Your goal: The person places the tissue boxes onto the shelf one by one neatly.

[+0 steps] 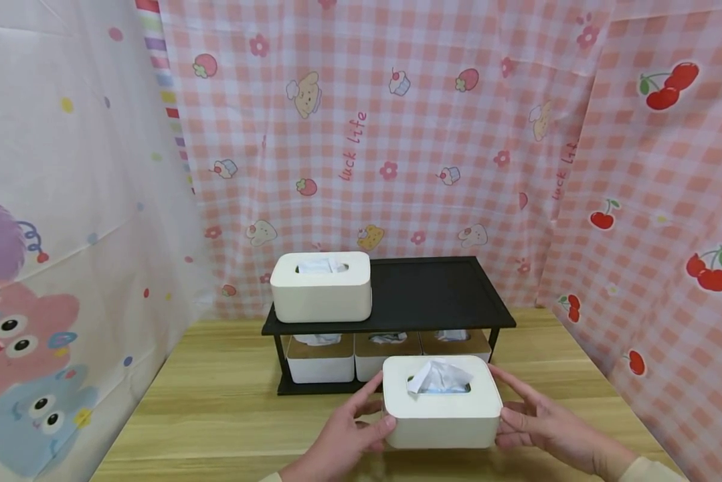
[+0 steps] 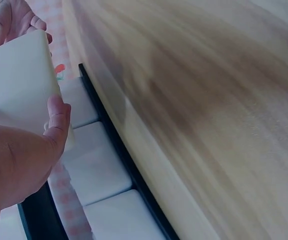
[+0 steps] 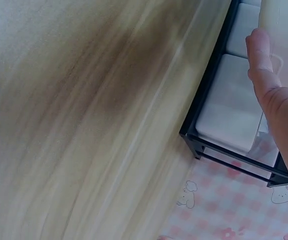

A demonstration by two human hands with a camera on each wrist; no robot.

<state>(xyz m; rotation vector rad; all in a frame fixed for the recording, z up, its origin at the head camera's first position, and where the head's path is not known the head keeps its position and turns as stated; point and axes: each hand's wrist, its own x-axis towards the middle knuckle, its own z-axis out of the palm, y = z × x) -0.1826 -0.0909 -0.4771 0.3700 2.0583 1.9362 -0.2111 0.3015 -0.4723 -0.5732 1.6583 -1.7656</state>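
Observation:
A white tissue box (image 1: pixel 441 432) with a tissue poking from its oval slot is held up in front of the black rack. My left hand (image 1: pixel 354 432) grips its left end, thumb on the front face. At the opposite end my right hand (image 1: pixel 544 422) grips it the same way. The left wrist view shows the box (image 2: pixel 21 85) between both hands, clear of the table. In the right wrist view, the right hand (image 3: pixel 274 85) lies along the box's side. A second white tissue box (image 1: pixel 321 302) sits on the left of the rack's top shelf.
The black two-tier rack (image 1: pixel 433 291) stands on the wooden table (image 1: pixel 216 402). On its lower shelf are a left box (image 1: pixel 321 368), a middle box (image 1: pixel 369 365) and a right box (image 1: pixel 472 345), white with brown tops. Patterned curtains (image 1: pixel 397 134) hang behind and at both sides.

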